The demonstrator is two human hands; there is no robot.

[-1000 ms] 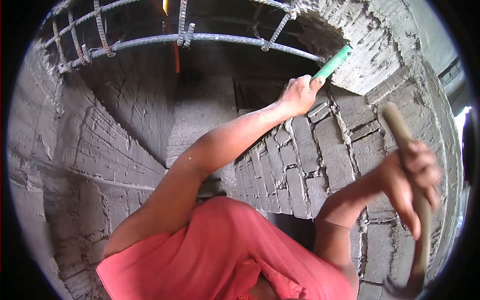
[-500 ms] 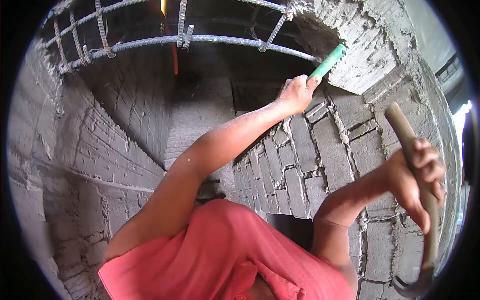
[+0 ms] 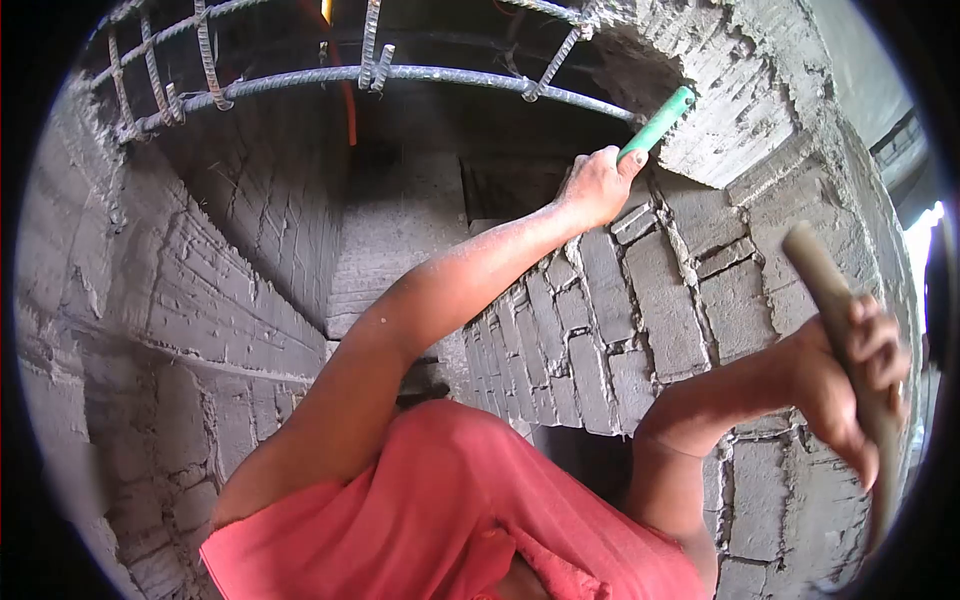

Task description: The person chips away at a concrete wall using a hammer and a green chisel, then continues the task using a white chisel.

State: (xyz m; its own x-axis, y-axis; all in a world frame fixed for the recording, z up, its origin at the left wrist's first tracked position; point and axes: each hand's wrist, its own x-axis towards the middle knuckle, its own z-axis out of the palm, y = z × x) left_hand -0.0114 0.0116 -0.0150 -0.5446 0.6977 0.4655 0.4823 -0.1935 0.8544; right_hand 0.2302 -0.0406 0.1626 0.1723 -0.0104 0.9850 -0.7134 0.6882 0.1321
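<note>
My left hand (image 3: 600,185) is closed around the lower end of a green rod (image 3: 658,122) that has a small hole near its top. Its far end reaches the chipped edge of the rough concrete (image 3: 735,120); the part inside the fist is hidden. Off to the right, my right hand (image 3: 850,385) grips a claw hammer (image 3: 822,268) by its wooden handle. The handle's bare end points up and to the left, and the hammer's head is low at the dark rim of the view, blurred.
Ribbed steel bars (image 3: 450,75) with ties cross the top over a dark gap. Brickwork with rough mortar joints (image 3: 665,300) stands at the right, and a grey plastered wall (image 3: 210,280) at the left. An orange strip (image 3: 349,115) hangs behind the bars.
My right hand has moved a little down and to the right with the hammer, whose head has slid mostly out of sight. The left hand and green rod have hardly moved.
</note>
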